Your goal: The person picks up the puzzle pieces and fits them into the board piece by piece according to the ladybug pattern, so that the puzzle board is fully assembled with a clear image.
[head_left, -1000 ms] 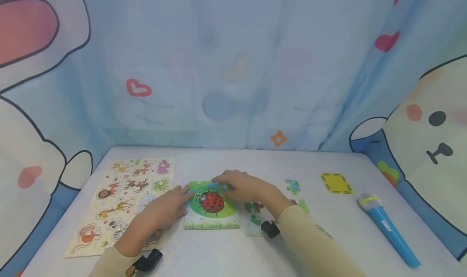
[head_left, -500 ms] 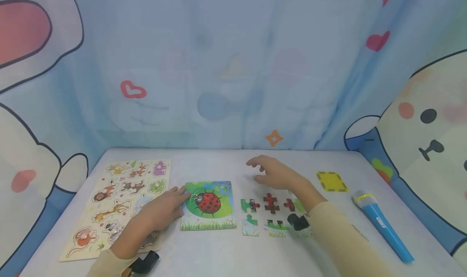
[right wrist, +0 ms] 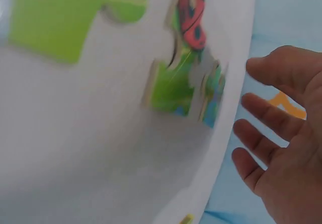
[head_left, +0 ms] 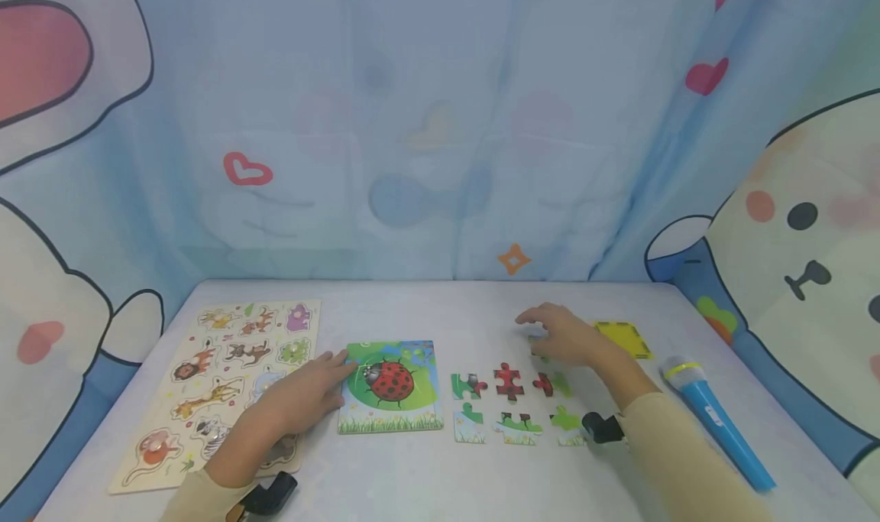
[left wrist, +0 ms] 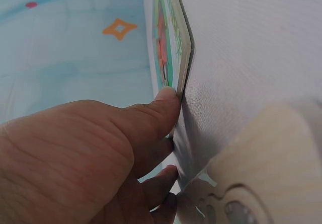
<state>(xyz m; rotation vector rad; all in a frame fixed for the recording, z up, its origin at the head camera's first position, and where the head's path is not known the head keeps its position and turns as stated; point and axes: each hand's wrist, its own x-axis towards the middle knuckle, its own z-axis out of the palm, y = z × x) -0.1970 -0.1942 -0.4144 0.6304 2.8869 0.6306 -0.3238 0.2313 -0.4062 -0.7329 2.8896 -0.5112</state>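
A square ladybug puzzle board (head_left: 390,400) lies flat on the white table in the head view. My left hand (head_left: 311,398) rests at its left edge. In the left wrist view the thumb (left wrist: 151,116) touches the board's face near the border, with the other fingers beside it. My right hand (head_left: 567,338) hovers over the far pieces, fingers spread and relaxed, holding nothing. Below it lie loose jigsaw pieces in rows, among them a red piece (head_left: 509,382), a green-and-red piece (head_left: 469,386) and a grass piece (head_left: 519,426). The hand partly hides the back pieces.
An animal peg puzzle (head_left: 227,388) lies left, partly under my left forearm. Behind my right wrist is a yellow square tile (head_left: 624,339). A blue toy microphone (head_left: 722,426) lies at the far right. A printed curtain (head_left: 440,124) hangs behind the table.
My right hand has left the board's upper right corner and travelled right, over the loose pieces. The near pieces are now uncovered. My left hand stays at the board's edge.
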